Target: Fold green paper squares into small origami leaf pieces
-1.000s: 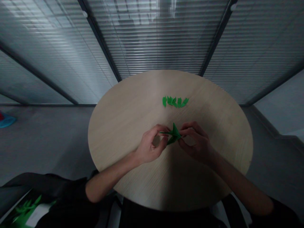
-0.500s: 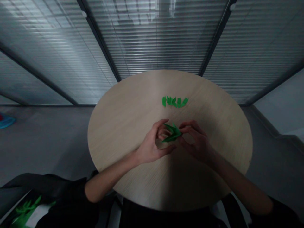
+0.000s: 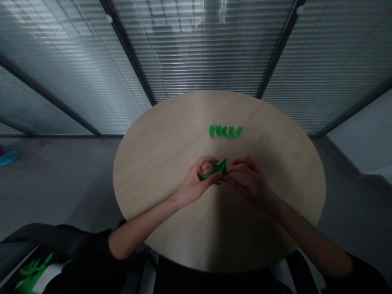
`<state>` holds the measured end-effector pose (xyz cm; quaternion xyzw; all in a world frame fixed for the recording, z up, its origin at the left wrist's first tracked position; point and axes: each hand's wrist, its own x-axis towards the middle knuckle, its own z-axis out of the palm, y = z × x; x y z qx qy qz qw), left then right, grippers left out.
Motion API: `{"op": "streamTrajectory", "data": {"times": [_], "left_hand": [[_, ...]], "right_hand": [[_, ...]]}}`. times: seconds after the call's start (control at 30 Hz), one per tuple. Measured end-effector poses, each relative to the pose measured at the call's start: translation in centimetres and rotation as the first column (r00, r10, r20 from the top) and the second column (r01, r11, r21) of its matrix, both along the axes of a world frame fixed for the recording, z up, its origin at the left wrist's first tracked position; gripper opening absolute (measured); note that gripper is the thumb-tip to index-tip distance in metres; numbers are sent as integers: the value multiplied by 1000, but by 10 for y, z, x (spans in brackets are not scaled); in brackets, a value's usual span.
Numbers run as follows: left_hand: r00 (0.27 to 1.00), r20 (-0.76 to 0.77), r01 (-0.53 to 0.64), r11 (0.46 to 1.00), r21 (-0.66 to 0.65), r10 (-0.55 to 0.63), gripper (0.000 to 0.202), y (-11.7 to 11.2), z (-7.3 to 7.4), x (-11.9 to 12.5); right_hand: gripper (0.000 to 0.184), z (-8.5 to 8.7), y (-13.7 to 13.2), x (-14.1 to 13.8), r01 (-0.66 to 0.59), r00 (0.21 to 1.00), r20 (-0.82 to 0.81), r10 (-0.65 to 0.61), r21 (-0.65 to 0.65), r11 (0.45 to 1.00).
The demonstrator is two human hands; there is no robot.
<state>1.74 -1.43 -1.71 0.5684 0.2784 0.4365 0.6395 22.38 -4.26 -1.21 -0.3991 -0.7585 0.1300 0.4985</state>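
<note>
Over the near middle of the round table (image 3: 147, 163), a green folded paper piece (image 3: 219, 167) with several pointed flaps is pinched in my left hand (image 3: 197, 177). The thumb lies across its lower side and the fingers curl behind it. At its right edge is my right hand (image 3: 252, 181), fingers bent, thumb and index finger a little apart. Whether those fingertips touch the paper I cannot tell. Farther back on the tabletop lies a short row of small green pieces (image 3: 225, 131).
Glass panels with blinds (image 3: 208, 61) stand behind the table. At the lower left, more green material (image 3: 29, 277) lies beside a white piece (image 3: 50, 277). A blue object (image 3: 8, 157) rests on the floor at the far left.
My left thumb and fingers have closed on the folded paper, which has turned and shifted slightly left. My right fingertips no longer pinch its pointed end. The green row has not moved.
</note>
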Motion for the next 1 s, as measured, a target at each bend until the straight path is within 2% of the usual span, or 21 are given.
{"op": "streamTrajectory", "data": {"times": [0.07, 0.13, 0.2, 0.3, 0.33, 0.4, 0.63, 0.87, 1.0], "left_hand": [[999, 36, 30, 999, -39, -28, 36, 1, 1, -1], [997, 54, 55, 996, -75, -51, 36, 2, 2, -2], [995, 62, 81, 991, -109, -75, 36, 1, 4, -2], [991, 74, 118, 982, -145, -108, 36, 0, 6, -2], [991, 72, 124, 980, -154, -114, 36, 0, 6, -2], [992, 56, 121, 978, -172, -113, 38, 1, 6, -2], [992, 47, 120, 976, -184, -113, 43, 3, 2, 0], [995, 3, 95, 976, -196, -96, 43, 4, 2, 0], [995, -60, 70, 983, -172, -82, 43, 4, 3, 0]], "right_hand": [[14, -4, 2, -1, 15, 986, -164, -41, -158, 987], [25, -8, 5, -1, -46, 939, -332, -90, -379, 924], [37, -8, 8, -2, -200, 895, -440, -74, -543, 815], [42, -3, 10, -2, -421, 838, -546, -18, -668, 614], [41, -2, 10, -2, -465, 816, -577, -22, -680, 567], [39, 0, 10, 0, -520, 777, -628, -48, -683, 513], [32, -3, 13, 5, -614, 699, -709, -95, -663, 428], [29, -4, 14, 7, -645, 671, -733, -110, -650, 402], [28, -4, 15, 8, -614, 686, -718, -122, -660, 433]]}}
